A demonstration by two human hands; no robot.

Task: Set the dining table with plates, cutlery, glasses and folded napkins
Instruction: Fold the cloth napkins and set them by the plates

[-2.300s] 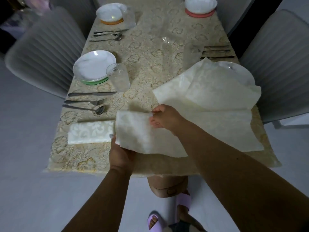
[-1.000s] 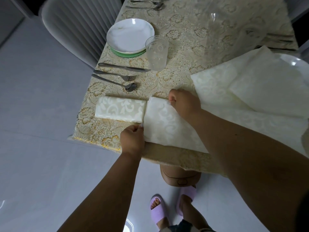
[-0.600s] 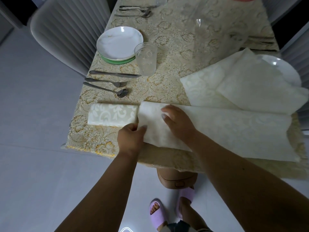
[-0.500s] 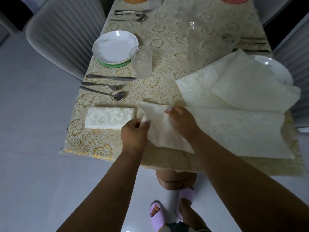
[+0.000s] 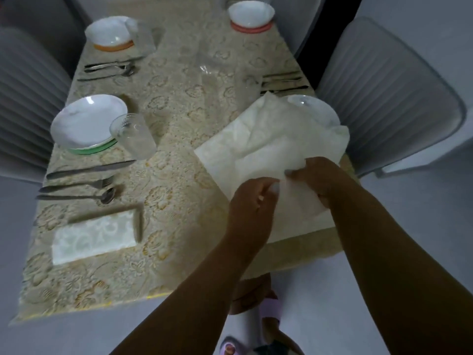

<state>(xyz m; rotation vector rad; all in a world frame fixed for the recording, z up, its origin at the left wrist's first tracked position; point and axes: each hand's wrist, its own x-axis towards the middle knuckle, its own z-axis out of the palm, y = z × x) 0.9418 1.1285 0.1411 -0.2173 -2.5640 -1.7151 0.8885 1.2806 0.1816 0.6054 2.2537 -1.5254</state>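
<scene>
— Napkin, unfolded (image 5: 268, 147): where is it logged?

— Near-right part of the dining table (image 5: 179, 103), a large cream cloth lying rumpled, its far corner draped over the white plate (image 5: 320, 111) at the right-hand setting. Its near portion is lifted between both hands.

— Hands, condition?

— Left hand (image 5: 252, 201): fingers curled, pinching the near edge of the napkin. Right hand (image 5: 320, 175): fingers curled round a fold of the same cloth, just beside the left. Both are grasping it; neither is released.

— Other napkins?

— One folded napkin (image 5: 94, 237), a flat cream rectangle with a pale scroll pattern, near-left on the table, well apart from the hands.

— Left-hand setting, items?

— Knife (image 5: 89, 169), fork (image 5: 76, 187) and spoon (image 5: 74, 197), lying side by side just beyond the folded napkin. Beyond them, a white plate on a green plate (image 5: 87, 121). A clear drinking glass (image 5: 134, 137) stands upright, touching or just beside that plate's right rim; which, I cannot tell.

— Far end?

— White bowl on an orange plate (image 5: 110, 34) at far left, with cutlery (image 5: 110, 69) nearer. White bowl on a red plate (image 5: 250, 15) at far right. More cutlery (image 5: 281, 82) lies beyond the covered plate; the pieces are too blurred to list singly.

— Surroundings?

— Patterned gold-and-cream tablecloth (image 5: 166, 188) covering the table. Grey ribbed chairs at left (image 5: 25, 98) and right (image 5: 384, 98).
</scene>
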